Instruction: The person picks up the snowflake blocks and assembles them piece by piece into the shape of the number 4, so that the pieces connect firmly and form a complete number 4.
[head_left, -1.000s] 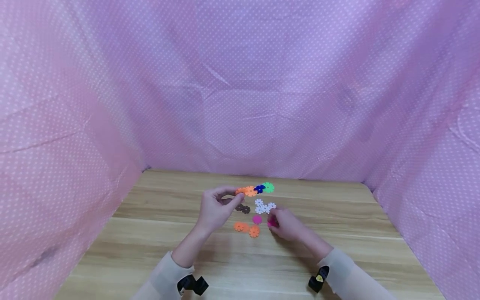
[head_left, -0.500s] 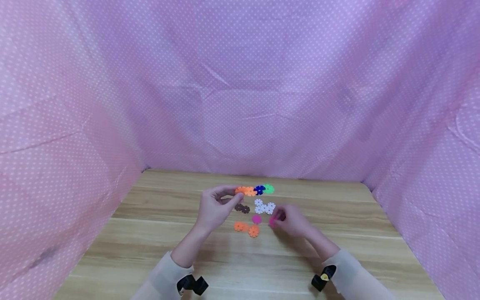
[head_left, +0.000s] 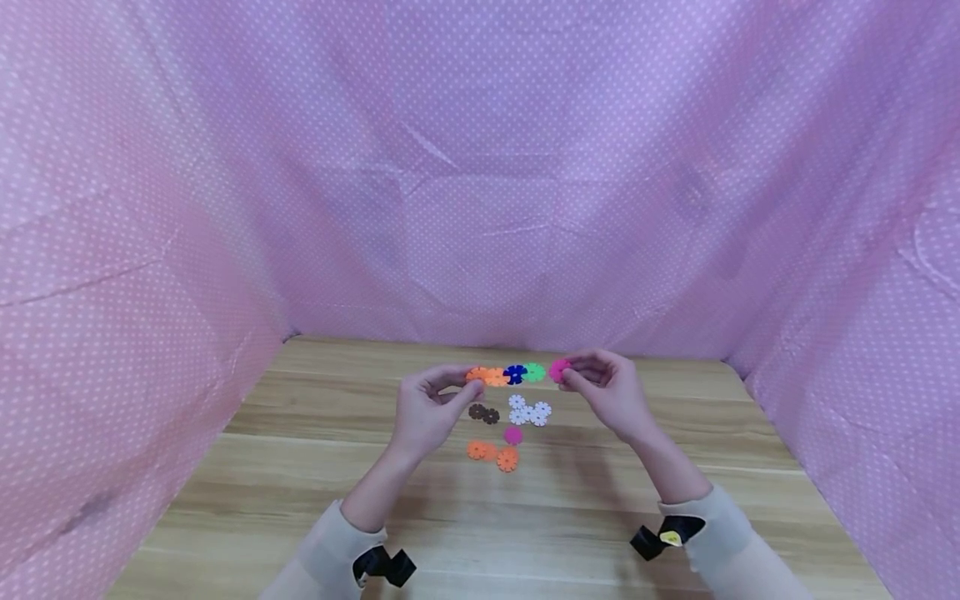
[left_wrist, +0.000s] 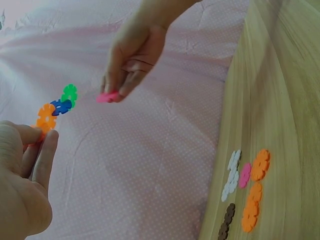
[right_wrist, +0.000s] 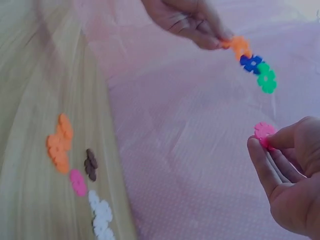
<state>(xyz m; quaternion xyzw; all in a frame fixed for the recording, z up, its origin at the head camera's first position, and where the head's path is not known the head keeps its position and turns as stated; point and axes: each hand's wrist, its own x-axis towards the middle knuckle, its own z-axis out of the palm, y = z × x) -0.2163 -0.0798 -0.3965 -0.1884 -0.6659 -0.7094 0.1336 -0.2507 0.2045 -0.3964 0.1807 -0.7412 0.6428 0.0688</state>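
Note:
My left hand [head_left: 427, 417] pinches the orange end of a chain of joined snowflake discs, held above the table. Along the chain come orange discs, a blue disc [head_left: 515, 375] and, at the free right end, a green disc [right_wrist: 266, 78]. A pink snowflake disc [right_wrist: 264, 132] is pinched between the thumb and fingers of my right hand [head_left: 611, 396]. It is level with the green disc, and a small gap separates the two. Below them on the table lie white discs [head_left: 528, 413], brown discs [head_left: 483, 413], another pink disc [head_left: 513, 436] and orange discs [head_left: 507, 459].
A wood-grain table [head_left: 300, 483] spreads beneath both hands. Pink dotted cloth [head_left: 480, 208] hangs at the back and both sides. Each forearm wears a black wrist device, the left one [head_left: 384, 567] and the right one [head_left: 667, 536].
My right hand has lifted the pink disc off the table and moved it up beside the chain's green end. The left hand stays nearly in place with the chain.

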